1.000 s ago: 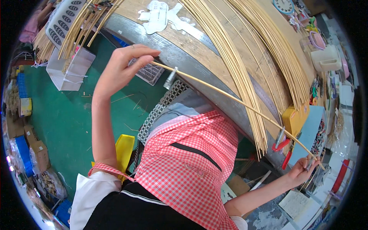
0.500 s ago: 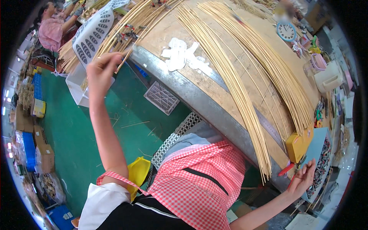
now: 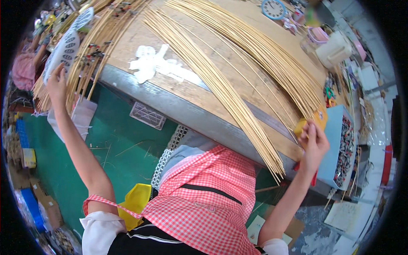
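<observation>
A: ok so what's closest to the person?
B: Red-checked apron point(image 3: 204, 187), with a yellow thing point(image 3: 136, 202) just beside it on the left. Then the worktop point(image 3: 187, 112), dark metal edge nearest.
A: And the hands?
B: Right hand point(image 3: 313, 142) is up in front of a yellow box point(image 3: 321, 117), fingers bent in, pretty narrow. Honestly can't tell if anything's pinched in there. Light-blue box point(image 3: 330, 146) full of little bits just to the right of it.
A: Left one?
B: Left hand point(image 3: 58, 87) is way out at arm's length by the lower end of a white sheet with leaf-shaped holes point(image 3: 66, 46), fingers half bent. Can't tell whether it's gripping or just touching. Canes with little dark clips point(image 3: 100, 51) are right next to it.
A: Where are the other canes?
B: Near bundle point(image 3: 223, 93) lies slantwise across the worktop, ends poking past the edge, over a metal ruler point(image 3: 265, 115). Far bundle point(image 3: 259, 51) is behind it, tips by the yellow box. Blue-rimmed clock point(image 3: 273, 8) way at the back.
</observation>
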Action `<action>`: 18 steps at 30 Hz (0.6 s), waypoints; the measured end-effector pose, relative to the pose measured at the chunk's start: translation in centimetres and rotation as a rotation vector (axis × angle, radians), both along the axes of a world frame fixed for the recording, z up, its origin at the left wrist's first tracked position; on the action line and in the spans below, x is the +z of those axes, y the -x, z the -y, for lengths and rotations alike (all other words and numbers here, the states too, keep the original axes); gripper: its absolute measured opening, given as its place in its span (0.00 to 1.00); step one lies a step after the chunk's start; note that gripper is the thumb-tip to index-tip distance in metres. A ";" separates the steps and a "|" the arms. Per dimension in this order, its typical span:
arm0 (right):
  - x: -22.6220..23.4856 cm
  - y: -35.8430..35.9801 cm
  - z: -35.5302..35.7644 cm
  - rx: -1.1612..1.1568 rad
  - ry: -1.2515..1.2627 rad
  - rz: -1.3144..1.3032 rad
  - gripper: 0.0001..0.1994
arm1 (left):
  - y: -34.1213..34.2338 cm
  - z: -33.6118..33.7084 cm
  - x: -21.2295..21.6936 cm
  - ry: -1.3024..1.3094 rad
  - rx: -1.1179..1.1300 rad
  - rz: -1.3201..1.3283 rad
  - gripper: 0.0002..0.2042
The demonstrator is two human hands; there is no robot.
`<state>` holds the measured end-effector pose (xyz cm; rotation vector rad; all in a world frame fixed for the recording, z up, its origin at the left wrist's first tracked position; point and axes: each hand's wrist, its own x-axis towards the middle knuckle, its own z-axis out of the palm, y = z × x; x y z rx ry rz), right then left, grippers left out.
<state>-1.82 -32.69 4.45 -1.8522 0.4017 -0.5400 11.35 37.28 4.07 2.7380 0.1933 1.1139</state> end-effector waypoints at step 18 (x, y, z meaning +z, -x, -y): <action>-3.5 -7.3 -3.6 0.240 1.081 -0.252 0.03 | 7.4 20.1 -1.6 0.293 -0.409 -0.044 0.11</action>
